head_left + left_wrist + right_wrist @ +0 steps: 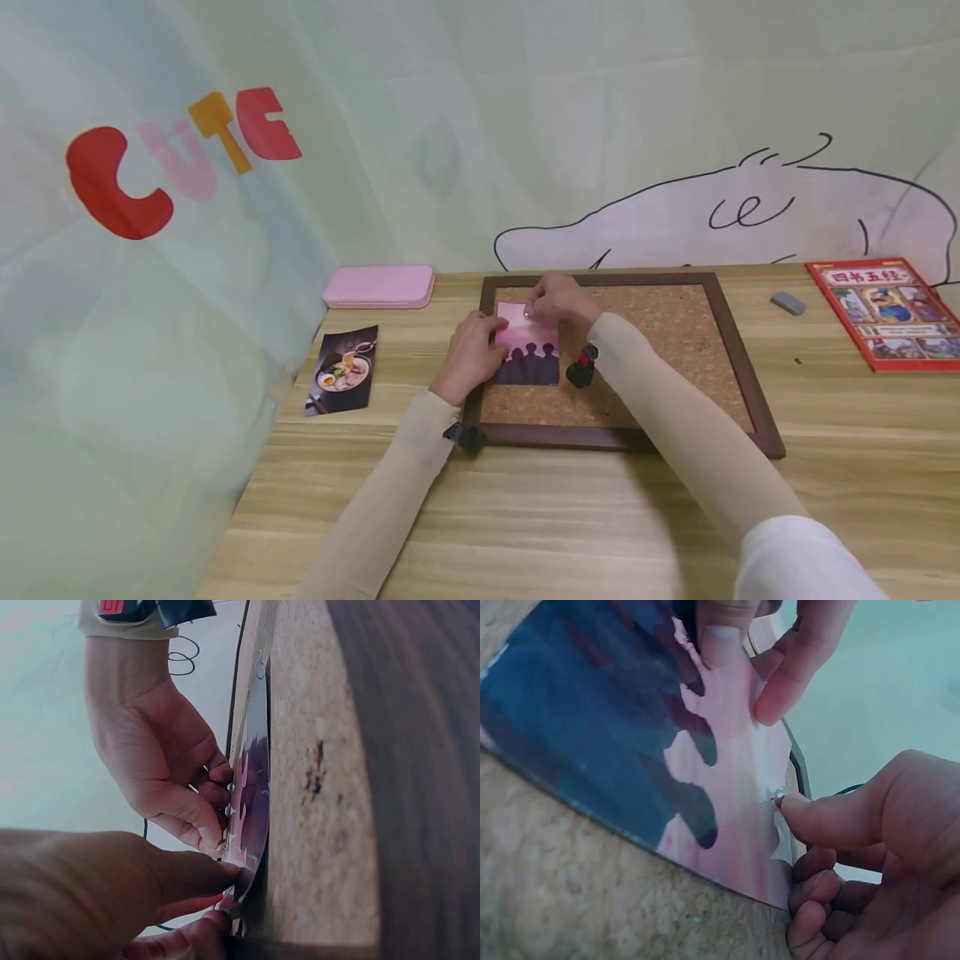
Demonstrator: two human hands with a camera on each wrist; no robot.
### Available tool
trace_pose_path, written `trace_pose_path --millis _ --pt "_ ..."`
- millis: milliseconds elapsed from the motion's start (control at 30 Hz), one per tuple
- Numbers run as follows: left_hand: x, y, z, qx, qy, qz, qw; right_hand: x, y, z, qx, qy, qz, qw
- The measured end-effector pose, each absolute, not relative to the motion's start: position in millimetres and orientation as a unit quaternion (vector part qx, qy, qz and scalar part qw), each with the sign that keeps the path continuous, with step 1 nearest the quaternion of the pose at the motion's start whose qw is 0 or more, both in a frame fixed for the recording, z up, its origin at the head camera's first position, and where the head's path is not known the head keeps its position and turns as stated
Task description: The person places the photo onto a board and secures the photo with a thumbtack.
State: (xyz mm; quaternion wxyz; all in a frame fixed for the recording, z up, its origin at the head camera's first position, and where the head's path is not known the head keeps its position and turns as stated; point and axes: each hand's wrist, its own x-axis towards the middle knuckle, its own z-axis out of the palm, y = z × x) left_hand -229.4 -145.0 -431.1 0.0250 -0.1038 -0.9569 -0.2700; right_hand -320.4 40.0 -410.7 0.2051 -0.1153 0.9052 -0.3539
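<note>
A photo (pixel 531 367) with a pink sky and dark figures lies against the cork board (pixel 660 350), near its upper left. My left hand (pixel 471 354) reaches in from the left, and its thumb and a finger (pixel 772 701) press on the photo's face near the edge. At the pink top of the photo, my right hand (pixel 558 300) pinches a small clear push pin (pixel 780 793) between thumb and fingers. The pin's point meets the photo. In the right wrist view the photo's surface bows slightly off the cork.
A dark brown frame (pixel 746 375) borders the board. To its left lie a ramen photo (pixel 341 371) and a pink case (pixel 378 287). On the right are a grey eraser (pixel 788 303), a small dark bit (pixel 798 361) and a red book (pixel 888 312). A printed curtain (pixel 420 150) hangs behind.
</note>
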Motion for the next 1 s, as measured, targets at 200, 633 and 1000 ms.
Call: trace_pose_path --millis 200,633,1000 --pt "-230.3 -144.4 -429.7 -0.094 -0.957 -0.273 0.010 -324.3 37.9 -409.5 -0.091 0.905 -0.366 0.199" --pt "-230.6 -141.7 -429.8 -0.088 -0.958 -0.275 -0.002 -324.1 38.9 -407.1 -0.057 0.904 -0.367 0.213" --pt "-231.8 -143.8 -430.5 -0.094 -0.958 -0.270 0.009 -323.8 33.0 -407.3 -0.046 0.908 -0.360 0.208"
